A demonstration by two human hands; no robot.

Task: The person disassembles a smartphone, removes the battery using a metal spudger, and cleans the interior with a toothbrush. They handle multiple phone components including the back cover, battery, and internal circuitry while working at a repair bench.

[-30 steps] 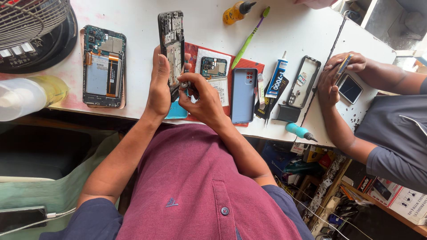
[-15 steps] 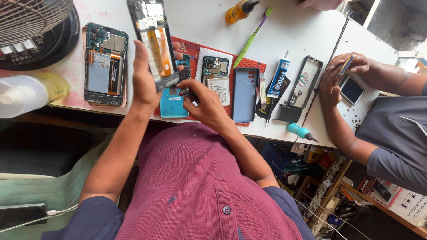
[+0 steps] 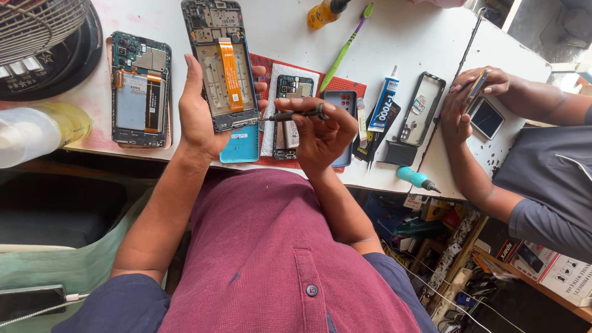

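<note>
- The left hand (image 3: 200, 117) gripped an opened phone frame (image 3: 222, 61) from its left edge, thumb along one side and fingertips curled round the other, holding it raised above the white worktable (image 3: 419, 31).
- The frame's back was off, with a bare circuit board at the top and an orange ribbon cable (image 3: 231, 74) running down its middle.
- The right hand (image 3: 317, 132) pinched a thin dark screwdriver (image 3: 296, 114) between thumb and fingers; its tip pointed left, close to the frame's lower right corner (whether it touched, I could not tell).
- Below the frame lay a turquoise back cover (image 3: 242, 145) on a red mat (image 3: 354, 83), beside another opened phone (image 3: 290, 92) and a blue-grey phone (image 3: 342, 102).
- A third stripped phone (image 3: 140, 89) lay further left, near a fan base (image 3: 49, 43).
- A green toothbrush (image 3: 345, 49), a yellow bottle (image 3: 320, 13), a glue tube (image 3: 387, 95) and a teal-handled screwdriver (image 3: 416, 179) lay about the table.
- At right, another person's hands (image 3: 468, 98) were closed on a small phone part.
</note>
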